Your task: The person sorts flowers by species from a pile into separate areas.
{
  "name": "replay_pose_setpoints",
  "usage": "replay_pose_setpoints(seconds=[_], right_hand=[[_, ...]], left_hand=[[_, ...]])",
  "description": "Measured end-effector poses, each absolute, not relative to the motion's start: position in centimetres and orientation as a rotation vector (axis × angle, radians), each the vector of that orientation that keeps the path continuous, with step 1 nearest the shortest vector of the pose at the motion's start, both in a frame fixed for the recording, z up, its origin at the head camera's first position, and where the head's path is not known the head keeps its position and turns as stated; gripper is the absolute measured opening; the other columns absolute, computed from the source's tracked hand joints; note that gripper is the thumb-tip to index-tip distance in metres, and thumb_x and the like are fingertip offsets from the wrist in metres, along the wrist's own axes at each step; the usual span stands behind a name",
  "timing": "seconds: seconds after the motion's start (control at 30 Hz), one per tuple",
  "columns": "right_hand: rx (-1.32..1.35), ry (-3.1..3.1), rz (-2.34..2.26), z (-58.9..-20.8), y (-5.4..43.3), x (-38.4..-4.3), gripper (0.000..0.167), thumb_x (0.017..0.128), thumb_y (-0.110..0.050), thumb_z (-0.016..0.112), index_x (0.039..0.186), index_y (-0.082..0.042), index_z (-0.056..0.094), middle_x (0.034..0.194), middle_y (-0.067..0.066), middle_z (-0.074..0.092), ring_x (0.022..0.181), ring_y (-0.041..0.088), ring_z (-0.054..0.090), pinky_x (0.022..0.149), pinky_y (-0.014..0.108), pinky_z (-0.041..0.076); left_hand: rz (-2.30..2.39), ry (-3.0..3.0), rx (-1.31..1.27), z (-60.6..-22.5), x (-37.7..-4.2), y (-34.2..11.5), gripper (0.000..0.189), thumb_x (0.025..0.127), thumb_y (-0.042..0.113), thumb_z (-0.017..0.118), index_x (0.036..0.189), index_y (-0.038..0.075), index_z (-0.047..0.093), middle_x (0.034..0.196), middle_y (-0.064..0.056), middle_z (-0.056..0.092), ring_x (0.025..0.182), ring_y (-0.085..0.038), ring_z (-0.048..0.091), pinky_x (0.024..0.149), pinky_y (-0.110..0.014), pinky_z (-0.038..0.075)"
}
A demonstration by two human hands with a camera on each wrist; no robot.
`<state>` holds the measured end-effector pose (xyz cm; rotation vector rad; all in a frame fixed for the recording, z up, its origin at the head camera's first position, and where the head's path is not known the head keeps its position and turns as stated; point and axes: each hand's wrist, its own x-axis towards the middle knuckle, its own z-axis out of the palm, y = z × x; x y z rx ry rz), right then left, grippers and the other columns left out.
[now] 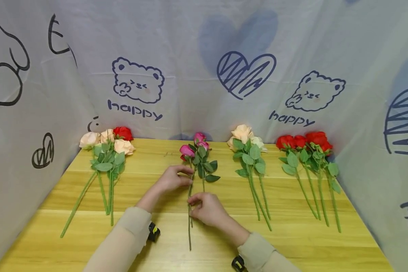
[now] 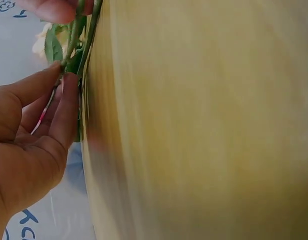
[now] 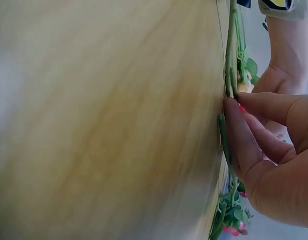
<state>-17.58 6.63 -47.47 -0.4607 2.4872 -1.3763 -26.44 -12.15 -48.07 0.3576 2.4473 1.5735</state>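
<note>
Four bunches of roses are laid across the wooden table [image 1: 224,245], and both hands are at the pink roses [image 1: 202,153], in the middle of the frame. The left hand [image 1: 175,178] is higher up, thumb and fingertips pinching a stem below the leaves. The right hand [image 1: 208,209] sits lower and to the right, pinching the stems nearer their cut ends. The hands are close together but apart. Another pink rose's stem runs just to the right, its lower end hidden behind the right hand. Over at the left lies a mixed bunch [image 1: 108,156], three pale blooms and one red. Right of centre are peach and cream roses [image 1: 249,153]; at the far right, red roses [image 1: 304,155]. Behind everything hangs a pale cloth [image 1: 190,75] printed with bears and hearts.
</note>
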Motion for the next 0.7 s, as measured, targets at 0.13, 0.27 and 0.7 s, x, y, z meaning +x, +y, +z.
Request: replay_pose_setpoints(seconds=[0.13,0.27,0.7], right_hand=[[-0.53,2.555,-1.294,-47.58,6.46,-17.62,0.029,0.078,0.006,0.077,0.106,-0.001,0.077,0.1,0.009,0.074,0.069,0.006,0.063,0.064,0.024,0.054],[-0.561,2.581,-1.27,-47.46,6.45,-17.57,0.028,0.078,0.006,0.077,0.105,-0.001,0.078,0.102,0.011,0.071,0.07,0.005,0.061,0.065,0.023,0.054],[-0.566,2.604,-1.236,-47.15,6.54,-17.45,0.023,0.081,-0.001,0.082,0.103,-0.003,0.08,0.1,0.007,0.066,0.071,0.006,0.057,0.065,0.022,0.051]], left_hand=[[1.497,2.478,0.368,-48.1,-26.59,-12.07,0.034,0.091,0.003,0.078,0.124,0.002,0.073,0.119,-0.013,0.072,0.113,-0.028,0.065,0.096,-0.038,0.055],[1.502,2.463,0.358,-48.07,-26.59,-11.98,0.035,0.091,0.001,0.078,0.125,0.0,0.072,0.119,-0.016,0.072,0.109,-0.027,0.067,0.086,-0.031,0.056],[1.516,2.446,0.329,-48.13,-26.51,-11.7,0.035,0.089,-0.003,0.077,0.124,-0.004,0.071,0.113,-0.016,0.072,0.096,-0.021,0.069,0.078,-0.029,0.06]])
